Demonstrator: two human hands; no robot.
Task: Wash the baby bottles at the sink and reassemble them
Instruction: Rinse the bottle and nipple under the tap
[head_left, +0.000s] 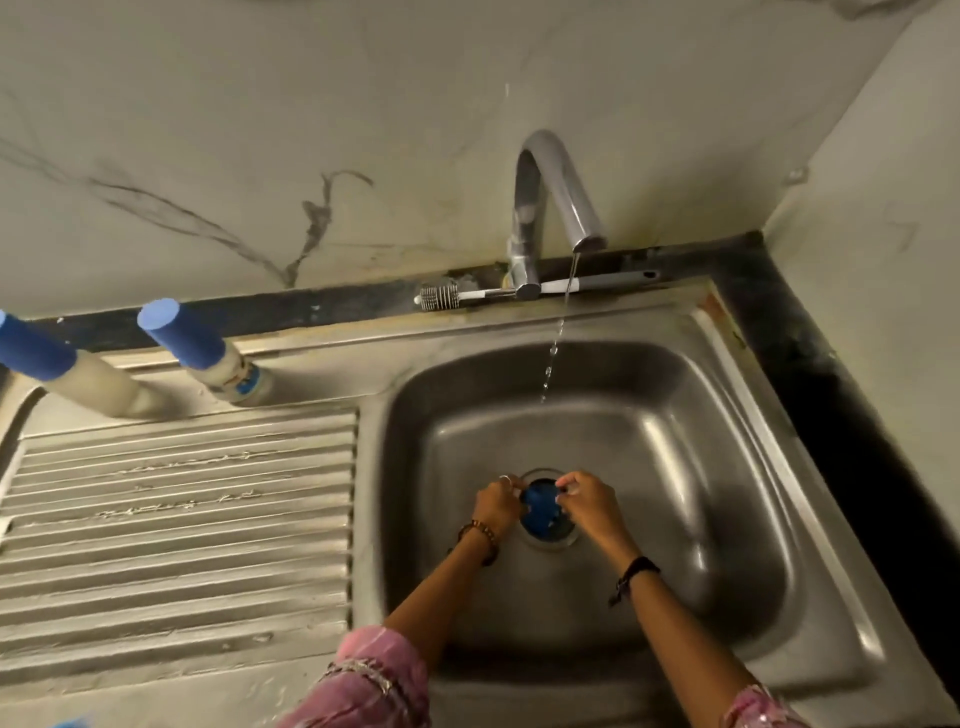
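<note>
left hand (497, 503) and right hand (589, 503) close together, fingers (563, 486) curled, forearms extended

No readable text, numbers or brand marks anywhere; the nearer bottle (228, 364) on the counter carries a small blue-and-white label patch near its base, too blurred to read; the second bottle (67, 371) shows no print; the tap (550, 208) bears no legible marking.
</note>
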